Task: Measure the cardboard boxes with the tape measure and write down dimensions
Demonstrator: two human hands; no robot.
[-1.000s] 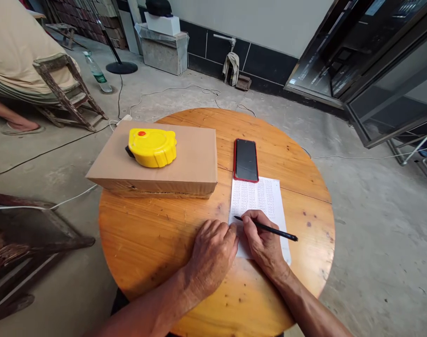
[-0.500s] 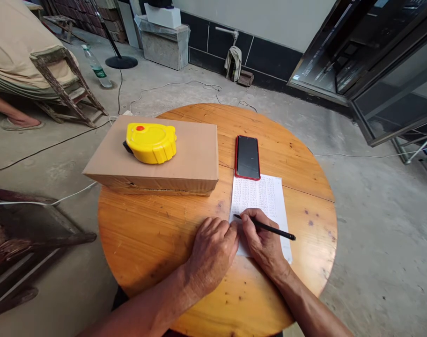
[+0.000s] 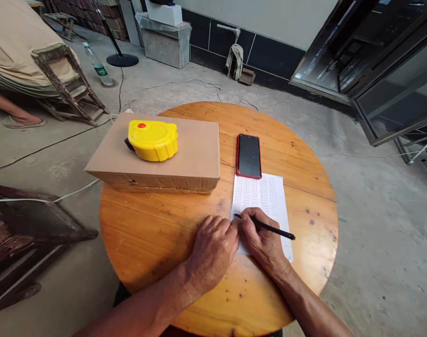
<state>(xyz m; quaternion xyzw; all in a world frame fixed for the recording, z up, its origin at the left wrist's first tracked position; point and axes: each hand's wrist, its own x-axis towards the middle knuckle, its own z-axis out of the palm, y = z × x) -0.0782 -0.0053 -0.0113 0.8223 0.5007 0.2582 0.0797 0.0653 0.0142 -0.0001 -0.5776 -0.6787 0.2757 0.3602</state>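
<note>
A slim black pen (image 3: 269,228) is pinched in my right hand (image 3: 266,238), its tip on a white sheet of paper (image 3: 259,189) covered with rows of small handwritten figures. My right hand rests on the lower part of that sheet. Beside it, my left hand (image 3: 215,250) lies curled into a loose fist on the round wooden table (image 3: 146,234), its thumb side at the sheet's left edge; its palm side is hidden. A phone in a red case (image 3: 248,156) sits at the top edge of the paper, overlapping it slightly.
Left on the table stands a cardboard box (image 3: 199,154) with a yellow tape measure (image 3: 153,140) on top. Beyond lie a wooden chair (image 3: 64,79), a plastic bottle (image 3: 98,65), floor cables and a seated person's foot (image 3: 24,120). A glass door (image 3: 399,89) is at right.
The whole view has shifted very slightly. My hands, the pen and the paper show almost no movement.
</note>
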